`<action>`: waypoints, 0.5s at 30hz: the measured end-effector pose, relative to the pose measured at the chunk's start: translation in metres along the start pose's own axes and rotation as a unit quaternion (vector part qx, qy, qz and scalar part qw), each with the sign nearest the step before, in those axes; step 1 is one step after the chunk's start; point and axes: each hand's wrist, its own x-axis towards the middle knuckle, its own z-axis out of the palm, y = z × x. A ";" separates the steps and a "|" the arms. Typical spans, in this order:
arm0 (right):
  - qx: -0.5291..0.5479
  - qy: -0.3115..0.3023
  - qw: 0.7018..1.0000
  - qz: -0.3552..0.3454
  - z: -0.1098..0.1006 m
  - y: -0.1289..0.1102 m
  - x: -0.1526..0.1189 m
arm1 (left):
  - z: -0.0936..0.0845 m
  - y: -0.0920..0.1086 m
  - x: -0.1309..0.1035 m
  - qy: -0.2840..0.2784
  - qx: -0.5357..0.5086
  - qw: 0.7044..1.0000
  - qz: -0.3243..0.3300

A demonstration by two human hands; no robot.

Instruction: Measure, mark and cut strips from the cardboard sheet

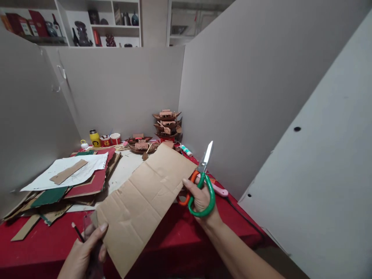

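A creased brown cardboard sheet (148, 190) is held up at a slant over the table's front edge. My left hand (83, 254) grips its lower left corner, thumb on top. The same hand also has a thin dark pencil (77, 231) with a pale end and a see-through strip, perhaps a ruler (94, 257). My right hand (205, 199) is closed on scissors (205, 186) with one green and one orange handle. Their blades are together and point up and away. The right thumb lies at the sheet's right edge; the fingers behind are partly hidden.
Stacked cardboard and paper (84, 186) cover the table's left. Small wooden boat models (167, 124) stand at the back, near a yellow bottle (94, 138) and cups. A pink-handled tool (220, 190) with a cord lies right. Grey panels (122, 85) enclose the red-covered table (37, 252).
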 end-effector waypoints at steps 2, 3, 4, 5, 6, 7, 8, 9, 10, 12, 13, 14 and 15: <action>-0.002 -0.011 1.000 -0.001 0.005 0.000 0.000 | 0.002 0.001 -0.002 -0.011 0.008 1.000 0.007; -0.006 -0.011 1.000 -0.003 0.007 -0.001 0.001 | 0.002 0.002 -0.002 -0.020 0.018 1.000 0.011; -0.010 -0.009 1.000 -0.006 0.008 -0.003 0.003 | 0.002 0.003 -0.002 -0.032 0.030 0.999 0.010; -0.015 -0.008 1.000 -0.010 0.010 -0.006 0.005 | 0.000 0.005 -0.002 -0.043 0.045 0.998 0.006; -0.023 -0.008 1.000 -0.018 0.011 -0.009 0.008 | -0.001 0.007 -0.001 -0.051 0.060 0.997 0.003; -0.030 -0.007 0.999 -0.029 0.012 -0.011 0.010 | -0.003 0.009 -0.001 -0.054 0.075 0.996 0.003; -0.038 -0.006 0.998 -0.041 0.013 -0.014 0.013 | -0.004 0.012 -0.001 -0.051 0.087 0.995 0.007; -0.047 -0.004 0.998 -0.050 0.013 -0.017 0.014 | -0.005 0.014 -0.001 -0.044 0.096 0.994 0.012; -0.056 -0.003 0.997 -0.056 0.013 -0.018 0.016 | -0.006 0.017 -0.001 -0.037 0.101 0.994 0.021; -0.069 0.000 0.996 -0.062 0.013 -0.020 0.016 | -0.006 0.021 0.000 -0.034 0.103 0.994 0.034; -0.074 0.001 0.995 -0.063 0.013 -0.020 0.015 | -0.006 0.022 0.001 -0.035 0.101 0.994 0.037; -0.077 0.002 0.995 -0.063 0.013 -0.019 0.014 | -0.005 0.022 0.002 -0.036 0.097 0.994 0.038; -0.076 0.004 0.995 -0.065 0.012 -0.018 0.012 | -0.005 0.022 0.003 -0.035 0.092 0.994 0.038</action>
